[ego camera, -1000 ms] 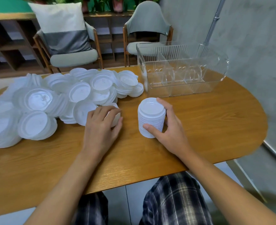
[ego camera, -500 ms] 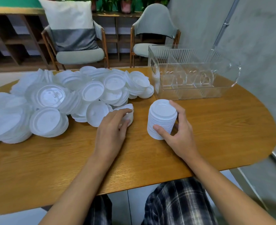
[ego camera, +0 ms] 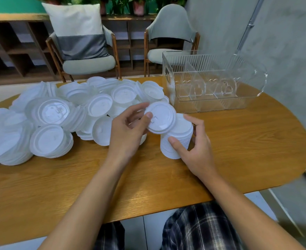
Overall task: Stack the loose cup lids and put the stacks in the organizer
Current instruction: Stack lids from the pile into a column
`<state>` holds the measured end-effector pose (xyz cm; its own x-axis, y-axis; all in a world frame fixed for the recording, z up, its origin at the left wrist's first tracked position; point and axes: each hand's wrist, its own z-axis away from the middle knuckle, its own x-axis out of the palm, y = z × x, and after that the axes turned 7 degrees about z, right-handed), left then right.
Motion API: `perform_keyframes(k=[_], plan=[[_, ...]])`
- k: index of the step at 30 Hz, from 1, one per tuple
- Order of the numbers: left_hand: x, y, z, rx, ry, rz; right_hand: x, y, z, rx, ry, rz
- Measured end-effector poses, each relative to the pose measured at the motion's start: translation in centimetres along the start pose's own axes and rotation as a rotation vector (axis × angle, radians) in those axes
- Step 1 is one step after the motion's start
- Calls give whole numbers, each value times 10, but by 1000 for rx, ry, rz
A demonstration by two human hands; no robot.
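Note:
A stack of white cup lids stands on the wooden table near its middle. My right hand grips the stack from its right side, thumb on the front. My left hand pinches a single white lid and holds it tilted just above and left of the stack's top. A big heap of loose white lids covers the table's left half. The clear plastic organizer with dividers stands at the back right, with nothing in it.
Two chairs stand behind the table, one with a cushion. A grey wall runs along the right. The table's near edge is close to my lap.
My left hand has lifted one lid off the heap and carried it right, up over the stack. My right hand has kept its hold on the stack.

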<state>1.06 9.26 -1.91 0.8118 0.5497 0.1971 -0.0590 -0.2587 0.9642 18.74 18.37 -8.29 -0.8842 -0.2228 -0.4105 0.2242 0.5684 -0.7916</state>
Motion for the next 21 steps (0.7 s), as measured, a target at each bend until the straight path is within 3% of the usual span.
perform_keyframes(k=[10,17,21], plan=[[23,-16,-25,80,-266,-336,4,2,1,-72,3,-18],[29,-22,-8,164,-237,-493,5,2,0,-93,25,-17],[22,-17,-9,192,-263,-405,3,3,2,-72,-12,-62]])
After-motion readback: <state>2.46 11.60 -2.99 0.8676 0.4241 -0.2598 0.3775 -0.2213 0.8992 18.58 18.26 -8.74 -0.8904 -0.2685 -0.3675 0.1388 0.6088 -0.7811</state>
